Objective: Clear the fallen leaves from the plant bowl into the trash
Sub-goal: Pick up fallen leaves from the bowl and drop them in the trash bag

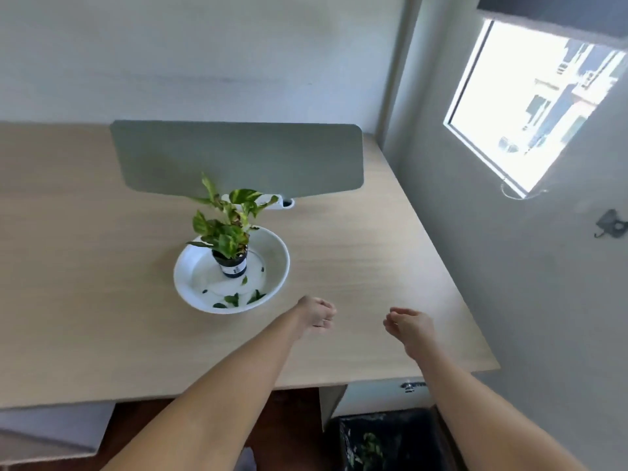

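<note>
A white bowl (272, 246) sits on the wooden desk (356, 260), with a small potted plant (226, 232) standing in its middle. Several loose green leaves (234, 298) lie on the bowl's near side. My left hand (316, 315) hovers just right of the bowl's front rim, fingers curled with nothing visible in them. My right hand (409, 326) floats over the desk further right, fingers loosely bent and apart, holding nothing. A black-lined trash bin (390, 440) stands on the floor under the desk's right end, with green leaves inside.
A grey divider panel (238, 158) stands at the desk's back edge behind the plant. A wall with a bright window (530, 107) is close on the right. A grey box or seat (51, 433) is below the desk at left.
</note>
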Available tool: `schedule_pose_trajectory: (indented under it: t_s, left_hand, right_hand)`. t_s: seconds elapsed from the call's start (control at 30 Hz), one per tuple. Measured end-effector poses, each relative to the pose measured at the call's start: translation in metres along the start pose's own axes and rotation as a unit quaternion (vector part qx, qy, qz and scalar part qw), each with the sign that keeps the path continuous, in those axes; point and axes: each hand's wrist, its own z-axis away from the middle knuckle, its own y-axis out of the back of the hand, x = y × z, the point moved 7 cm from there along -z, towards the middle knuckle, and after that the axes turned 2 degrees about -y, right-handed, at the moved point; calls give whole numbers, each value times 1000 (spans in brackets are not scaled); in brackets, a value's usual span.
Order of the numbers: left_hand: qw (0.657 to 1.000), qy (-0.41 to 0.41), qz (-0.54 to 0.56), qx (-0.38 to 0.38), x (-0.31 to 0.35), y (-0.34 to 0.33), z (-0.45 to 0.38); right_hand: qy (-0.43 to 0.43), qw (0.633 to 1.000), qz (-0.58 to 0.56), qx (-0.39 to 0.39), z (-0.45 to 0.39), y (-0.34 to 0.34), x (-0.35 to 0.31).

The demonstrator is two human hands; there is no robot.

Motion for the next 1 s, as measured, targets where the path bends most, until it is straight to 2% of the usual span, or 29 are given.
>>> schedule_pose_trajectory:
  t_s: [0.13, 0.27, 0.4, 0.5, 0.6, 0.73, 0.9, 1.0]
  left_hand:
    - [990, -16, 3, 140, -23, 115, 6]
    - [963, -16, -58, 263, -44, 213, 5]
    - [933, -35, -164, 319, -43, 279, 1]
    - [901, -50, -327, 281, -37, 295, -14]
    - [830, -20, -514, 215, -40, 289, -31]
    - [784, 3, -590, 193, -55, 283, -46]
    - [781, -15, -570, 256, -54, 268, -40]
    - [784, 28, -539, 307, -49, 264, -40]
  right_hand:
    - [19, 997, 49, -60, -3, -97, -12]
    - [35, 990, 101, -95, -5, -178, -14]
    - [53, 983, 155, -81, -5, -240, -13]
    - [83, 968, 230, -64, 4, -275, -11]
    - [164, 920, 350, -64, 14, -302, -12]
    - [229, 843, 478, -94, 10, -330, -13]
    - [250, 763, 578, -143, -17, -355, -2]
    - [237, 744, 603, -165, -23, -363, 11]
